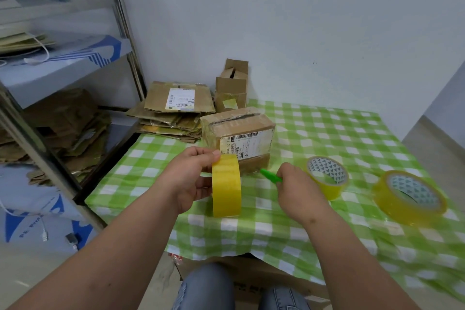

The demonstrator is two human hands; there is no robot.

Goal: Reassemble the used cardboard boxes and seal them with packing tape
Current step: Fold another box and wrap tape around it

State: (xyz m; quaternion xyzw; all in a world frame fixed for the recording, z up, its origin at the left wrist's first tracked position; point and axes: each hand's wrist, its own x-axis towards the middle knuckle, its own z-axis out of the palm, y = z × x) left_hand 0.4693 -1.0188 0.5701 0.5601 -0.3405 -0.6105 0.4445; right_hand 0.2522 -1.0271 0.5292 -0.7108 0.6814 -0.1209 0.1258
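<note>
My left hand (189, 179) grips a yellow roll of packing tape (226, 186), held upright on edge above the table. My right hand (298, 189) is closed around a green-handled cutter (270, 176) whose tip points toward the tape roll. Just behind both hands stands an assembled cardboard box (239, 133) with a shipping label on its front and tape across its top seam. A stack of flattened boxes (173, 113) lies at the table's far left corner.
Two more yellow tape rolls (327, 176) (409, 196) lie flat at the right on the green checked tablecloth (339, 133). Small boxes (231, 86) are stacked against the wall. A metal shelf (65, 98) with cardboard stands at the left.
</note>
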